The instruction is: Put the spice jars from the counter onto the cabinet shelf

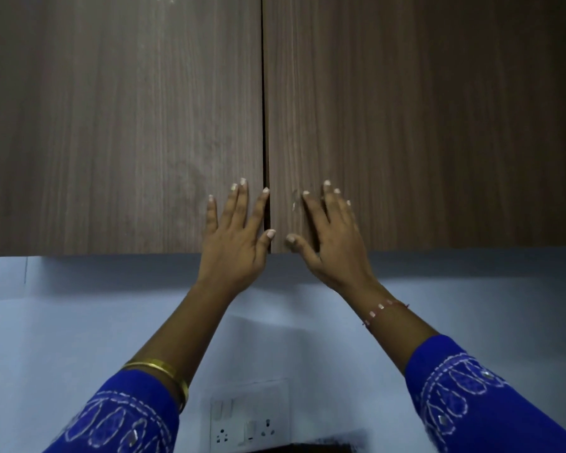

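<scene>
Two hands reach up to a closed wall cabinet: the left hand lies flat, fingers spread, on the left dark wood-grain cabinet door, and the right hand, fingers straight and holding nothing, meets the right dark wood-grain cabinet door beside the centre seam. Neither spice jars nor bench show in view, and the shelf sits hidden behind the doors. Judging by this, the doors are either being opened or have been pushed closed; which step is unclear. If opening, fingertips must catch a door's edge, as no handle is visible.
</scene>
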### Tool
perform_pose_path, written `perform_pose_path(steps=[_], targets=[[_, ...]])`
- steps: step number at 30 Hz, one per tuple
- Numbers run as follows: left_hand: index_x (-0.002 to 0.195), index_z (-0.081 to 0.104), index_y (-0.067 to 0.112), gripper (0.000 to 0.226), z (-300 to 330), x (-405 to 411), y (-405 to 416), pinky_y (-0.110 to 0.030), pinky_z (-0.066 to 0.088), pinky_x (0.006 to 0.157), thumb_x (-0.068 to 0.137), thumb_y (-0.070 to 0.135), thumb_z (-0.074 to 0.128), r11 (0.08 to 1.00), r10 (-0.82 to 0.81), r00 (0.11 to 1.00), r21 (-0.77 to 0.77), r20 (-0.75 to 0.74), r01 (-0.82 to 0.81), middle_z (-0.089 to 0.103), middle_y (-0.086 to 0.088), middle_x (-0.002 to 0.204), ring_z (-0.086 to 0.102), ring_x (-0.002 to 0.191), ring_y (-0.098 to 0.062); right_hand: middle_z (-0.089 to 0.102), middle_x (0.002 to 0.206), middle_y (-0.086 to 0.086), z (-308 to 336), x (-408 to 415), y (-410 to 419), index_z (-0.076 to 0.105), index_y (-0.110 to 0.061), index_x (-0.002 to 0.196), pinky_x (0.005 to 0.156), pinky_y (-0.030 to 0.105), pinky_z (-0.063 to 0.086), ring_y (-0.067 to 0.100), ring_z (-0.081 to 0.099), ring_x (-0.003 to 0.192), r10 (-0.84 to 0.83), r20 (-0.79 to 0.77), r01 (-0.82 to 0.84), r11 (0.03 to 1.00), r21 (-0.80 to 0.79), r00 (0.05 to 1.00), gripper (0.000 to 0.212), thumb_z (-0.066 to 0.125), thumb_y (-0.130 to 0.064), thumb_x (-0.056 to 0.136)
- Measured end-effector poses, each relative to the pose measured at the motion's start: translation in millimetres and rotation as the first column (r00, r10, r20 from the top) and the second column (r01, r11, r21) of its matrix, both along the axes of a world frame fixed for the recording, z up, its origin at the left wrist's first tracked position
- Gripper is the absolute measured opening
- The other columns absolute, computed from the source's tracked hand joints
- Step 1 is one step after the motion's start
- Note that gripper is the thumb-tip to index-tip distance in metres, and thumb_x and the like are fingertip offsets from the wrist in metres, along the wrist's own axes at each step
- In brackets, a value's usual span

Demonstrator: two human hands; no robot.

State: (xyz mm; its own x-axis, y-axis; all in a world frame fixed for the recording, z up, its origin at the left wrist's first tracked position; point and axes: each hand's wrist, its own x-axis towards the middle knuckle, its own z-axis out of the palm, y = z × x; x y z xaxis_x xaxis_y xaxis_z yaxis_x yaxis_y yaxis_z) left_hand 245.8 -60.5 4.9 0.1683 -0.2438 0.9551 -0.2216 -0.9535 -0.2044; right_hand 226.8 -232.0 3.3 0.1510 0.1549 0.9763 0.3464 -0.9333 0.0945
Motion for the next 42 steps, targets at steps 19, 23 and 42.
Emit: perform_pose_path(steps=[19,23,42], targets=[[0.144,0.02,-0.002,0.072,-6,11,-5,-0.042,-0.007,0.114,0.091,0.046,0.027,0.985,0.116,0.984,-0.144,0.132,-0.096,0.02,-0.021,0.153,0.016,0.143,-0.033,0.018,0.154,0.021,0,49,20,0.02,-0.015,0.148,0.114,0.052,0.007,0.037,0.016,0.143,-0.166,0.094,0.15,0.976,0.157,0.982,0.069,0.027,-0.052,0.09],[0.144,0.019,-0.003,0.072,-6,10,-3,-0.045,-0.002,0.114,0.092,0.046,0.026,0.989,0.112,0.986,-0.109,0.126,-0.098,0.02,-0.021,0.154,0.016,0.143,-0.035,0.017,0.155,0.021,0,49,19,0.018,-0.017,0.148,0.113,0.051,0.004,0.037,0.015,0.144,-0.171,0.091,0.157,0.977,0.143,0.981,0.068,0.021,-0.055,0.091],[0.144,0.024,0.0,0.059,-63,-24,19,-0.04,0.007,0.116,0.094,0.032,0.022,0.997,-0.005,0.994,0.074,-0.107,0.013,0.023,-0.018,0.153,0.019,0.144,-0.031,-0.001,0.158,0.015,-39,-3,24,0.002,-0.011,0.149,0.117,0.045,-0.001,0.032,-0.001,0.147,-0.154,-0.216,0.152,0.988,-0.027,0.964,0.065,0.032,-0.037,0.098]])
